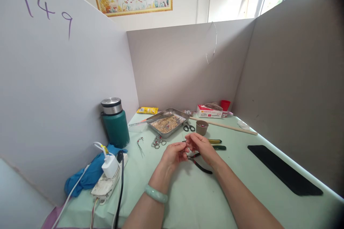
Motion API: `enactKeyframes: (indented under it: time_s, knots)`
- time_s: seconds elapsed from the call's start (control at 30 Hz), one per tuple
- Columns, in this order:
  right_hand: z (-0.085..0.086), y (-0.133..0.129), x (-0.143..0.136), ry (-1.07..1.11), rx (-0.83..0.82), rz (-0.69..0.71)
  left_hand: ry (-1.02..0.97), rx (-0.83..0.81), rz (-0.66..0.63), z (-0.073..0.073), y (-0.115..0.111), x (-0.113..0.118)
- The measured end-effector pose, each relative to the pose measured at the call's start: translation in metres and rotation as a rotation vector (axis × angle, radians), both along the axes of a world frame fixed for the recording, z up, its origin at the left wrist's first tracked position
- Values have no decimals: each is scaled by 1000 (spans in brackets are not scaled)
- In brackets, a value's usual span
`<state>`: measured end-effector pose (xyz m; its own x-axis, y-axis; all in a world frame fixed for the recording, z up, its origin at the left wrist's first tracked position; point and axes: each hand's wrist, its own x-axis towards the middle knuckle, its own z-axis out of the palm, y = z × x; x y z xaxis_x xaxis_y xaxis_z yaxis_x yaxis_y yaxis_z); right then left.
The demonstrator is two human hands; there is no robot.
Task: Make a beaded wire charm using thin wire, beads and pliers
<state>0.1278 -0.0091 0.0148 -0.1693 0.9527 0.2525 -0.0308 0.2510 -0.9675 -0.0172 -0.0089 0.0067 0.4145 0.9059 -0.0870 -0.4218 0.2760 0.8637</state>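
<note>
1. Head view, centre: from my distant post, the left hand [174,154] and right hand [202,146] meet at the fingertips over green cloth [193,200]. A tiny item [185,142] sits there, too small to name; which hand pinches it, I cannot tell.
2. Nearby: pliers [202,168], handles towards five o'clock; cup [202,128] at one; tray [177,128] at eleven.
3. My judgement: steady left, guide right, pinch lightly, stay low.

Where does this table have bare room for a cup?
Bare tablecloth shows between the right forearm and black mat, and between the power strip and left forearm. Crowded: around the metal tray, and by the right hand, where pliers lie.
</note>
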Motion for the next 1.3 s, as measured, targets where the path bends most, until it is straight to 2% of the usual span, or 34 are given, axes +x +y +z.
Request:
enactKeyframes:
  time_s: [0.07, 0.13, 0.33, 0.5, 0.63, 0.9, 1.03, 1.17, 1.3]
  knots:
    - [0, 2, 3, -24, -1, -5, 16, -23, 126, 0, 2, -1]
    - [0, 3, 4, -87, 12, -23, 54, -24, 198, 0, 4, -2]
    - [-3, -2, -3, -321, 158, -122, 122, 26, 289, -5, 6, 3]
    - [-2, -6, -11, -429, 226, -113, 139, 36, 365, -10, 7, 9]
    - [-3, -4, -10, -453, 222, -110, 114, -8, 340, -11, 8, 10]
    - [-7, 4, 6, -427, 147, -130, 28, -111, 75, -7, 7, 2]
    - [-6, 3, 3, -419, 138, -97, 69, -43, 124, -9, 6, 2]
    - [-3, -1, -2, -406, 128, -52, 71, -48, 201, -9, 6, 6]
    - [-3, -1, 0, -383, 105, -46, 49, -50, 208, -8, 5, 7]
